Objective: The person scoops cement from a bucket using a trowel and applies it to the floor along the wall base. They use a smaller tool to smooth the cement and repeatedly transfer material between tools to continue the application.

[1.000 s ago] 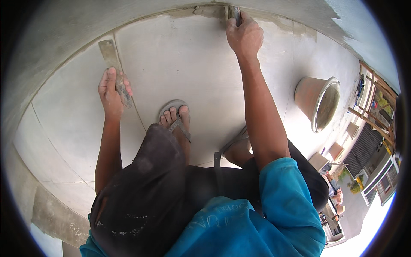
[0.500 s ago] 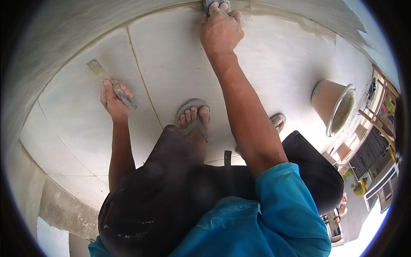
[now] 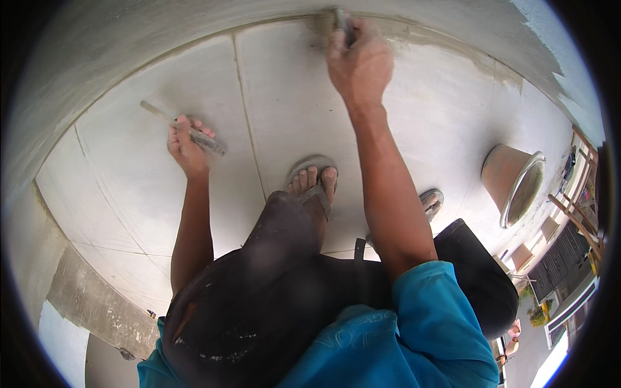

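Note:
My left hand (image 3: 187, 147) is closed around the handle of a putty knife (image 3: 208, 140), raised above the pale floor tiles (image 3: 116, 168). The knife's flat blade points up and left, slightly blurred. Farther forward, my right hand (image 3: 363, 68) grips a small grey flat tool (image 3: 340, 21), partly hidden by the fingers; its exact kind is unclear. That tool is at the seam where the tiles meet the grey plastered wall (image 3: 162, 48). Wet-looking grey smears lie along this seam.
A dusty bucket (image 3: 508, 171) stands on the tiles to the right. My sandalled feet (image 3: 312, 181) are between my arms. Wooden pieces (image 3: 576, 216) and a dark gate (image 3: 559, 258) appear at far right. Another plastered wall section (image 3: 97, 307) borders the lower left.
My right hand has drawn back slightly from the wall seam and turned the grey tool more edge-on. The putty knife has tilted in my left hand. The whole view has shifted a little.

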`<state>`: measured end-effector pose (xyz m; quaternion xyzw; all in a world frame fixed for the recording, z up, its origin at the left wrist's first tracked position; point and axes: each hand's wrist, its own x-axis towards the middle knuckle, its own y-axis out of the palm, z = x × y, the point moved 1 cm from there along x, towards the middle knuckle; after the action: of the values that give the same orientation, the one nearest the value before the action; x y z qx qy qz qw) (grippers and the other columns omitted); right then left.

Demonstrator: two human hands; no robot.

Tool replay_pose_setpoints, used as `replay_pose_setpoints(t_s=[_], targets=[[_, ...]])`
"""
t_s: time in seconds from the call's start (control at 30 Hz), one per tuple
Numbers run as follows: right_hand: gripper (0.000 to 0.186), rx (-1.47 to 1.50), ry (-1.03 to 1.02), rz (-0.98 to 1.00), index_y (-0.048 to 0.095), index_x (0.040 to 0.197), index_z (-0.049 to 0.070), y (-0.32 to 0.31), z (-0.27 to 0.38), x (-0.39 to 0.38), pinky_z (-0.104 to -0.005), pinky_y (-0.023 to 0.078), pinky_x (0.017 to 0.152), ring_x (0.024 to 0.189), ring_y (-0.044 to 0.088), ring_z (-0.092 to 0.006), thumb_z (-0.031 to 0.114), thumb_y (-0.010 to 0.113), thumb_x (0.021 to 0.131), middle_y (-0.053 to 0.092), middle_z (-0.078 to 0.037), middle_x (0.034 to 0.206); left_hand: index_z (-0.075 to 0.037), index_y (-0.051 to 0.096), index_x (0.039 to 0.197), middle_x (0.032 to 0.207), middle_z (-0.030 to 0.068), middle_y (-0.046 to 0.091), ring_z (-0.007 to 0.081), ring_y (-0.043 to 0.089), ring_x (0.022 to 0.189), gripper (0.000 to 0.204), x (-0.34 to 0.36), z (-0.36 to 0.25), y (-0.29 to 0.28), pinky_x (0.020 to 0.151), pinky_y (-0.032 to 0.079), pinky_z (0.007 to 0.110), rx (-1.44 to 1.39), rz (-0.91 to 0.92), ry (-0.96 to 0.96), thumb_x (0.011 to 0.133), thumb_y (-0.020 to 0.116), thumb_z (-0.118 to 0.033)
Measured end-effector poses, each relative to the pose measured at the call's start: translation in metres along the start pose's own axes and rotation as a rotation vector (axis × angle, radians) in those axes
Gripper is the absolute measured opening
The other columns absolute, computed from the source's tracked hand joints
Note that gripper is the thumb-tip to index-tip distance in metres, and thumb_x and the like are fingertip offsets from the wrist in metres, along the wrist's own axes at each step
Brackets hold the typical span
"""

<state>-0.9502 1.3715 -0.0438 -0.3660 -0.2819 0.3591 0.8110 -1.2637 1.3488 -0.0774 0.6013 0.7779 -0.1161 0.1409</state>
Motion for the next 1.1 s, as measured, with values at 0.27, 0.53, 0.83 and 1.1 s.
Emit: replay_pose_setpoints(t_s=[0.27,0.53,0.83,1.1], targets=[[0.022,-0.218,0.181,-0.041,0.062,0.102,0.005,-0.036,-0.095,0.037,-0.0518,0.050,0.075,0.084,0.065,-0.0415,0.021,0.062,0.086,0.068,-0.020,0.086,-0.002,0.049,0.096,0.085,0.0129,0.057,0.0248,0.058,0.064,0.045,0.000,-0.001,-0.010,0.061,0.055,0.042,0.135,-0.129,0.046,0.102,0.031,-0.042],[0.024,-0.081,0.006,0.037,0.059,0.110,0.006,-0.001,-0.048,0.017,-0.0466,0.050,0.076,0.090,0.064,-0.0344,0.009,0.058,0.086,0.072,-0.012,0.104,-0.001,0.049,0.095,0.085,0.0127,0.056,0.0235,0.057,0.063,0.047,0.002,0.004,-0.010,0.059,0.055,0.040,0.166,-0.146,0.065,0.101,0.031,-0.044],[0.022,-0.202,-0.090,-0.095,0.061,0.101,0.003,0.038,-0.016,-0.007,-0.0458,0.049,0.073,0.085,0.061,-0.0359,0.015,0.062,0.083,0.071,-0.015,0.102,-0.001,0.049,0.094,0.084,0.0125,0.056,0.0221,0.057,0.062,0.046,0.000,0.003,-0.007,0.057,0.055,0.038,0.189,-0.153,0.076,0.101,0.033,-0.044],[0.016,0.091,0.092,0.129,0.064,0.091,0.006,0.043,0.038,-0.022,-0.0461,0.050,0.069,0.089,0.059,-0.0328,0.015,0.065,0.078,0.070,-0.017,0.104,-0.001,0.049,0.094,0.085,0.0126,0.056,0.0223,0.057,0.063,0.046,0.003,0.005,-0.008,0.058,0.056,0.038,0.224,-0.154,0.090,0.101,0.033,-0.044]])
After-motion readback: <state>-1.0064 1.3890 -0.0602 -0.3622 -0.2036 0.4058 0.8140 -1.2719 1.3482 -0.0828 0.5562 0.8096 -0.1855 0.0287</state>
